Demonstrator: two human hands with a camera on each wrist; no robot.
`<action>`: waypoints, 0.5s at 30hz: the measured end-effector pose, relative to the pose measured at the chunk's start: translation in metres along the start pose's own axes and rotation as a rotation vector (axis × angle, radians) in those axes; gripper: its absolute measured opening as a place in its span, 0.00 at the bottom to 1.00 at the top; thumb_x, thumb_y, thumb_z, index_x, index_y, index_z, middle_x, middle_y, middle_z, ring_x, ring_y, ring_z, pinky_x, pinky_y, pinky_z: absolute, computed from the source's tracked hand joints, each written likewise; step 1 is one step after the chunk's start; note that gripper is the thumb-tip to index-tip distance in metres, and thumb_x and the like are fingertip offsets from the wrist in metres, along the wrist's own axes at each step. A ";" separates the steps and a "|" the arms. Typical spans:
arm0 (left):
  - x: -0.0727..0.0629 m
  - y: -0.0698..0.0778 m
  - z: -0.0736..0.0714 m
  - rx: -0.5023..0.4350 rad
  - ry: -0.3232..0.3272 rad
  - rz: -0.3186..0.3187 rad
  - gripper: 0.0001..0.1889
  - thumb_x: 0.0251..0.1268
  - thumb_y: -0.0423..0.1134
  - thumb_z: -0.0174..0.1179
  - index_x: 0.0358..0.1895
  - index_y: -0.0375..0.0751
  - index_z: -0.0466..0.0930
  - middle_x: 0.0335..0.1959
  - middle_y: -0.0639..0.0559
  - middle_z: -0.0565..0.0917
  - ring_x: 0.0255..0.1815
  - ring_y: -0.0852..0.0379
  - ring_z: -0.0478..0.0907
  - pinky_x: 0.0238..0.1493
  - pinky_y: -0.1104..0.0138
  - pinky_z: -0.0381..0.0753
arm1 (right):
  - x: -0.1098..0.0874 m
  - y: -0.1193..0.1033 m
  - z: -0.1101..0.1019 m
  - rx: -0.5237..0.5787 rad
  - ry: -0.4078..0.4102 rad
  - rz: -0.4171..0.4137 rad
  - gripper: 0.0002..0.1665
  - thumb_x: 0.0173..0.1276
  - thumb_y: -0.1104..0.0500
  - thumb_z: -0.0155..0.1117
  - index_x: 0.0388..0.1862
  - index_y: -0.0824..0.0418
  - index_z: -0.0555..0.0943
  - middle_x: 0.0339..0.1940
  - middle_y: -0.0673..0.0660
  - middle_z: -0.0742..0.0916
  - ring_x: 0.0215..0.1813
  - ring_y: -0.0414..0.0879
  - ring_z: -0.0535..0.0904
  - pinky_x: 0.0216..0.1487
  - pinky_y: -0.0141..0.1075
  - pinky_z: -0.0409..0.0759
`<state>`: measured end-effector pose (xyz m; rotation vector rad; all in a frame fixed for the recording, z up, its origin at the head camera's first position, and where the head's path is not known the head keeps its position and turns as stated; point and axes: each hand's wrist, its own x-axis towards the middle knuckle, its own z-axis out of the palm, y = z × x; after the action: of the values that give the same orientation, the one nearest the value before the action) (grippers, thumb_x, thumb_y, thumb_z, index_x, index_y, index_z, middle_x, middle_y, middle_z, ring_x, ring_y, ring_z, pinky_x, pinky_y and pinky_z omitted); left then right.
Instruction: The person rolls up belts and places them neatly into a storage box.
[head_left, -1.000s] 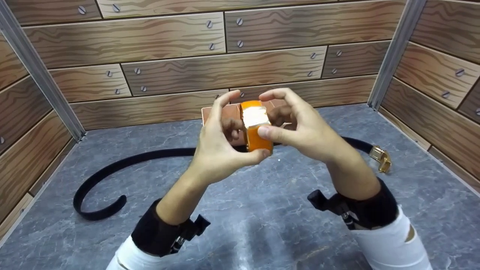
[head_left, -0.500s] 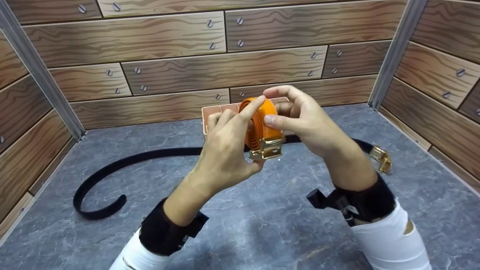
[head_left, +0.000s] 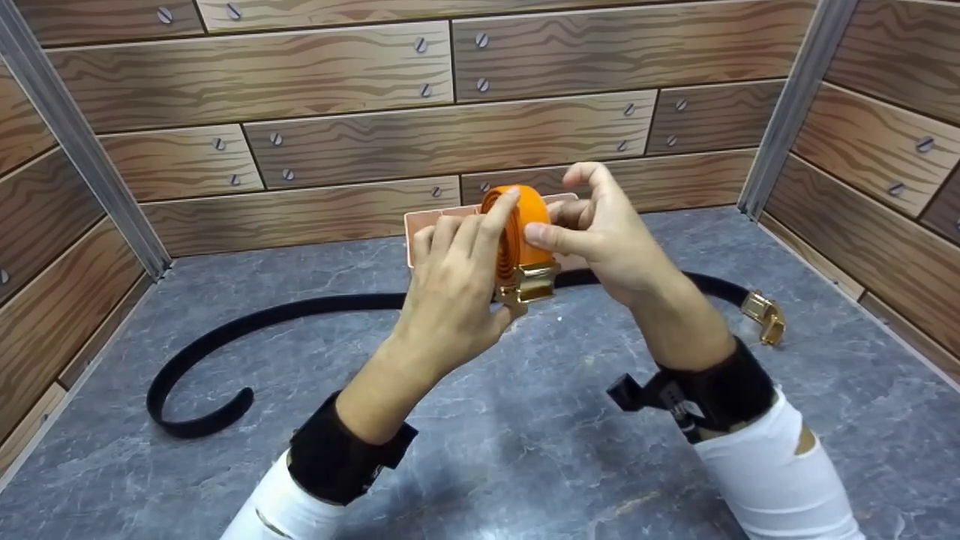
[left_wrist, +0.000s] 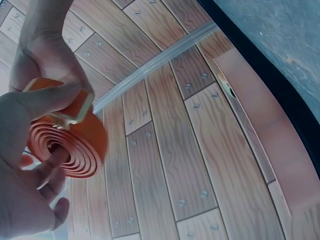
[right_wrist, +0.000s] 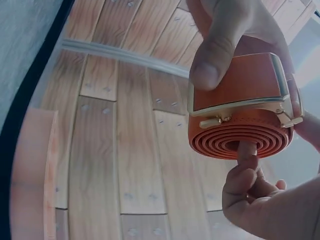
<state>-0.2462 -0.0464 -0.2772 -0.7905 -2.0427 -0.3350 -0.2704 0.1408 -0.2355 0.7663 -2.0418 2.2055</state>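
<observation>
A rolled orange belt (head_left: 533,206) with a gold buckle (head_left: 535,282) is held up between both hands, above the table. My left hand (head_left: 450,285) grips it from the left, index finger along the coil's edge; in the left wrist view its thumb lies over the buckle and a finger reaches into the coil's (left_wrist: 87,157) centre. My right hand (head_left: 611,240) holds the right side, thumb on the outer strap and index finger raised off it. In the right wrist view, a finger enters the coil (right_wrist: 220,142) from below, and the buckle's orange face (right_wrist: 235,82) shows.
A black belt (head_left: 262,319) lies across the grey table (head_left: 525,420), its free end curled at left and its gold buckle (head_left: 763,316) at right. Behind the hands stands a pink divided box (head_left: 420,225). Wood-patterned walls (head_left: 360,142) enclose the back and sides.
The rolled belt has turned, so its buckle now sits low and its spiral side faces left. The left hand has rotated its back toward the head view. The right index finger has lifted away.
</observation>
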 end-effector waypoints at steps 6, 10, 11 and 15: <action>-0.003 -0.006 0.001 0.128 -0.279 -0.072 0.65 0.35 0.55 0.82 0.78 0.47 0.50 0.56 0.48 0.75 0.52 0.47 0.69 0.53 0.54 0.66 | 0.021 0.026 -0.004 -0.039 0.052 0.132 0.31 0.64 0.71 0.67 0.49 0.56 0.56 0.29 0.51 0.89 0.26 0.40 0.83 0.25 0.26 0.75; -0.002 -0.012 -0.001 0.136 -0.440 -0.100 0.59 0.40 0.57 0.80 0.77 0.47 0.54 0.58 0.46 0.75 0.54 0.46 0.70 0.52 0.53 0.67 | 0.035 0.041 -0.012 -0.081 0.077 0.205 0.31 0.64 0.70 0.68 0.51 0.57 0.56 0.28 0.52 0.89 0.26 0.41 0.84 0.24 0.29 0.79; -0.001 -0.014 -0.002 0.128 -0.468 -0.110 0.57 0.41 0.57 0.79 0.76 0.47 0.56 0.57 0.46 0.76 0.54 0.45 0.71 0.52 0.53 0.68 | 0.039 0.044 -0.014 -0.101 0.083 0.216 0.32 0.63 0.69 0.69 0.52 0.57 0.56 0.27 0.51 0.88 0.25 0.40 0.83 0.24 0.29 0.77; -0.001 -0.021 -0.011 0.061 -0.447 -0.107 0.33 0.55 0.54 0.73 0.61 0.42 0.75 0.48 0.47 0.84 0.49 0.45 0.80 0.50 0.53 0.75 | 0.065 0.055 -0.028 -0.160 0.124 0.256 0.37 0.62 0.66 0.72 0.57 0.59 0.56 0.24 0.50 0.85 0.21 0.39 0.77 0.22 0.29 0.73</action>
<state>-0.2524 -0.0680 -0.2704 -0.7705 -2.5067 -0.1625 -0.3563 0.1409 -0.2620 0.3616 -2.3285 2.1095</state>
